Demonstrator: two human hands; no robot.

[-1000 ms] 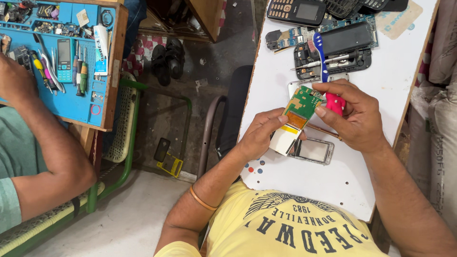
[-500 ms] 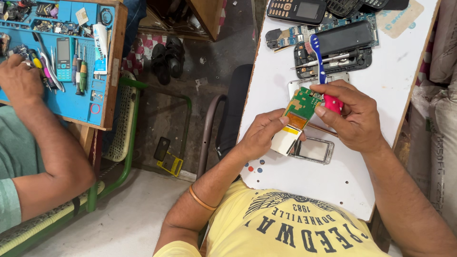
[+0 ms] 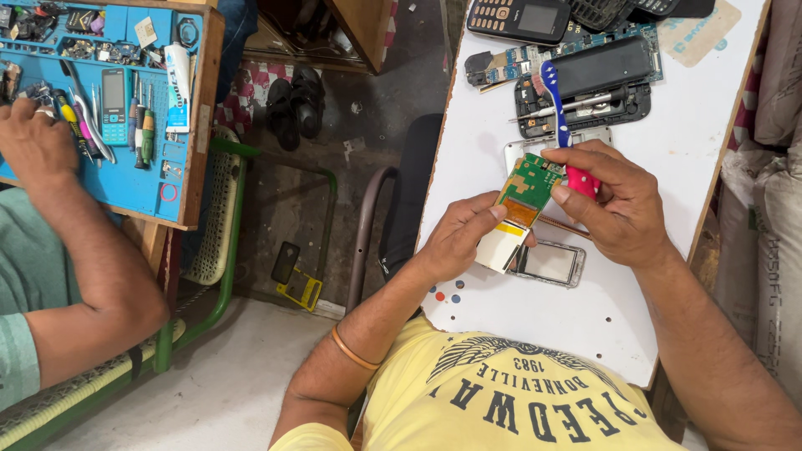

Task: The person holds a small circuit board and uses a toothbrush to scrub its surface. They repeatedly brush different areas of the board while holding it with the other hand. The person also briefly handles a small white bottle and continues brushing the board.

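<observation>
Little has shifted since a moment ago: the green circuit board (image 3: 529, 182) sits a touch higher between the two hands, and the co-worker's hand (image 3: 33, 142) at the far left has slid down onto the tools on the blue mat (image 3: 125, 179).

The left hand (image 3: 455, 238) pinches the lower end of the board, fingers closed on the white display panel (image 3: 501, 246) that hangs from it by an orange ribbon. The right hand (image 3: 622, 205) is closed around a toothbrush (image 3: 558, 104) with a pink-red grip (its blue head points away, over the dismantled phone parts), thumb pressed to the board's upper edge. The board is held just above the white desk (image 3: 668, 125), over a silver phone frame (image 3: 551, 263).

Further up the desk lie a black phone housing (image 3: 606, 71) and a keypad phone (image 3: 518, 18). On the floor between the desks stand a pair of dark sandals (image 3: 294, 104).
</observation>
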